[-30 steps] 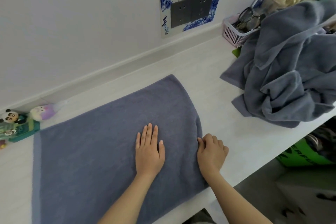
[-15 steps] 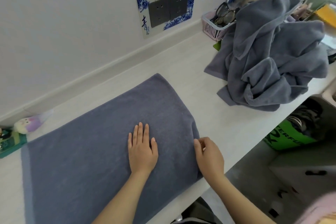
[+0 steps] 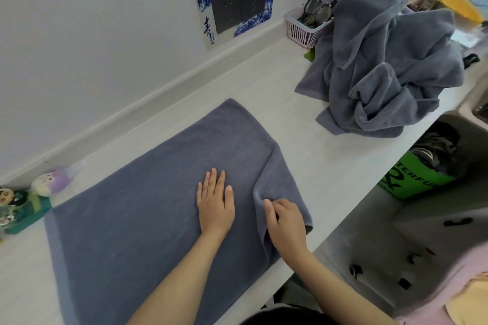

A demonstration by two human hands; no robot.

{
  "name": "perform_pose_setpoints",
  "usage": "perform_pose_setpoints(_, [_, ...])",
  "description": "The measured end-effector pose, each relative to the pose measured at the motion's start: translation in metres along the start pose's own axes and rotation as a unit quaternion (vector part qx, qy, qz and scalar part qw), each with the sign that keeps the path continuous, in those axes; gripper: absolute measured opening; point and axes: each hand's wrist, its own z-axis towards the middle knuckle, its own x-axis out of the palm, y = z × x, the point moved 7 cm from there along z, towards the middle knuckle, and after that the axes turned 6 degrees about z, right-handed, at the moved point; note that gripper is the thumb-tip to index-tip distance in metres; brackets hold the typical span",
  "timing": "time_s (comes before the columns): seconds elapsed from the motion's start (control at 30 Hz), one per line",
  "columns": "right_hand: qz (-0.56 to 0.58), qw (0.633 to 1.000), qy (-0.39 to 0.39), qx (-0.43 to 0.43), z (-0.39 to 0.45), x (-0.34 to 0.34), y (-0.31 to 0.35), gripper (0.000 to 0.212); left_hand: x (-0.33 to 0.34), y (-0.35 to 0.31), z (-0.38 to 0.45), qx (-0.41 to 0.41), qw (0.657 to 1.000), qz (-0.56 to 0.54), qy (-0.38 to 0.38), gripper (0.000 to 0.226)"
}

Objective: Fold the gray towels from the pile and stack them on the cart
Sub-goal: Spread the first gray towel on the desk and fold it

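Note:
A gray towel lies spread flat on the white counter, in front of me. My left hand rests flat on it, fingers straight, near the towel's middle. My right hand grips the towel's right edge, which is lifted and bunched into a ridge toward my left hand. A crumpled pile of gray towels sits at the back right of the counter. No cart can be made out for certain.
A pink basket with glasses stands behind the pile by the wall. Small toys sit at the counter's left end. Below the counter's right edge stand a green bag and a gray box.
My right hand has taken hold of the towel's right edge and drawn it up and inward, raising a ridge. The left hand stays flat. The view has shifted right.

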Motion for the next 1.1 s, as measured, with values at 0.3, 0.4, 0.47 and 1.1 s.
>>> perform_pose_setpoints(0.3, [0.054,0.979,-0.141,0.140,-0.006,0.011,-0.014,0.042,-0.004,0.005,-0.002,0.013,1.000,-0.020,0.011,0.078])
perform_pose_setpoints(0.4, [-0.038,0.974,-0.165,0.150,0.002,0.014,-0.010,0.043,-0.004,0.005,-0.002,0.017,1.000,-0.019,0.010,0.078])
perform_pose_setpoints(0.47, [-0.069,0.969,-0.159,0.174,0.008,0.015,-0.009,0.034,-0.004,0.004,-0.003,0.021,1.000,-0.016,0.009,0.078])
perform_pose_setpoints(1.1, [-0.004,0.968,-0.099,0.233,0.038,-0.090,-0.045,0.005,-0.001,0.003,-0.005,0.028,0.998,0.057,0.007,0.076])
